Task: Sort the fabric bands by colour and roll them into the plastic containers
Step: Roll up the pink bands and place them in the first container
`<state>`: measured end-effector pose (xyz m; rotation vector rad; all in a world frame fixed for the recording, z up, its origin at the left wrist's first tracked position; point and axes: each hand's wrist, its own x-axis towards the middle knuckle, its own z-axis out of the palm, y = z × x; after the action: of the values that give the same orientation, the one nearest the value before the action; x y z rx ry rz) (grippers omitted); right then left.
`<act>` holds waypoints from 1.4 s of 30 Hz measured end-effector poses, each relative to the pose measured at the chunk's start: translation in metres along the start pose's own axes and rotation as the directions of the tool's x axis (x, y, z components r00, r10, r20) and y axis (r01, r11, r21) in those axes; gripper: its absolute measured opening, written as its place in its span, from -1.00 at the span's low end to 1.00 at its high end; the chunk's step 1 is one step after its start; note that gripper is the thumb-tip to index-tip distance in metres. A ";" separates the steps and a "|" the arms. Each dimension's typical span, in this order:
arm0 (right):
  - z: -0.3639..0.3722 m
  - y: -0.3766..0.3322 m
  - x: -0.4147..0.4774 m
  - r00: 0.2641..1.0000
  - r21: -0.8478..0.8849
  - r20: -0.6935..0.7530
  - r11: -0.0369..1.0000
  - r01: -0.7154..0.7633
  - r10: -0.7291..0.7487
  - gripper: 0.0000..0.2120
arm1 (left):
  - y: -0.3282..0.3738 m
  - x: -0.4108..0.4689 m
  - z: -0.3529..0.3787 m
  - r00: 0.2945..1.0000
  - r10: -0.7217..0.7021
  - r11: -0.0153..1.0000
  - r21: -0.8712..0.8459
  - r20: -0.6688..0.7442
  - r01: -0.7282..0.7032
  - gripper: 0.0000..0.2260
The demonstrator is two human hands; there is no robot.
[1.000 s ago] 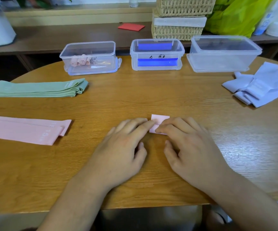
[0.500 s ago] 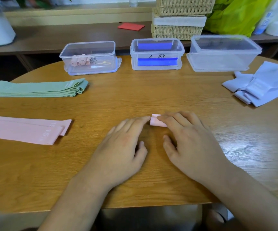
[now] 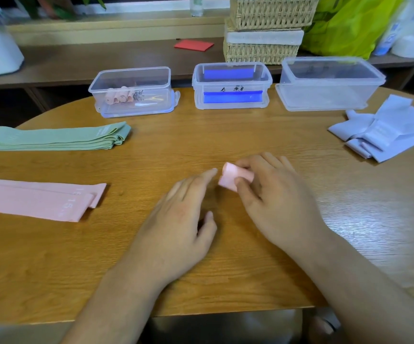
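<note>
The right hand (image 3: 273,194) pinches a rolled pink band (image 3: 233,178) mid-bench, and the left hand (image 3: 176,219) lies relaxed beside it. The far-left container (image 3: 131,70) holds pink rolls (image 3: 119,96). The flat pink bands (image 3: 34,199), green bands (image 3: 57,139) and lilac bands (image 3: 387,132) lie unrolled.

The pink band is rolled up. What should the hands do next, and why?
Probably lift the pink roll to the left container: the right hand pinches it, rolled tight, the left hand lies open beside it, and that container already holds pink rolls.
</note>
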<state>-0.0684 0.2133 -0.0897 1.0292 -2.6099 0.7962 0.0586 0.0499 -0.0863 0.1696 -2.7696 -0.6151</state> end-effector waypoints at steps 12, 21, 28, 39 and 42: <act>-0.014 -0.016 -0.007 0.901 0.828 0.402 0.357 -0.433 0.162 -0.76 | 0.000 -0.004 -0.008 0.978 0.023 0.988 -0.142 -0.207 -0.053 -0.52; -0.011 -0.031 -0.016 0.854 0.820 0.520 0.282 -0.498 -0.005 -0.68 | 0.000 -0.004 -0.006 0.985 0.097 0.982 -0.148 -0.142 -0.118 -0.35; -0.010 -0.030 -0.017 0.881 0.843 0.472 0.281 -0.459 0.022 -0.67 | 0.001 -0.005 -0.007 0.986 0.077 0.987 -0.130 -0.147 -0.097 -0.19; -0.017 -0.033 -0.019 0.914 0.787 0.399 0.485 -0.381 0.071 -0.83 | -0.001 -0.003 -0.003 0.976 0.105 0.986 -0.108 -0.192 -0.127 -0.32; -0.016 -0.028 -0.017 0.904 0.818 0.419 0.395 -0.417 0.088 -0.75 | -0.002 -0.002 -0.002 0.958 0.111 0.982 -0.119 -0.263 -0.146 -0.51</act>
<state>-0.0367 0.2145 -0.0719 0.9707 -2.5275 2.5155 0.0612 0.0475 -0.0865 0.0339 -2.4577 -0.6949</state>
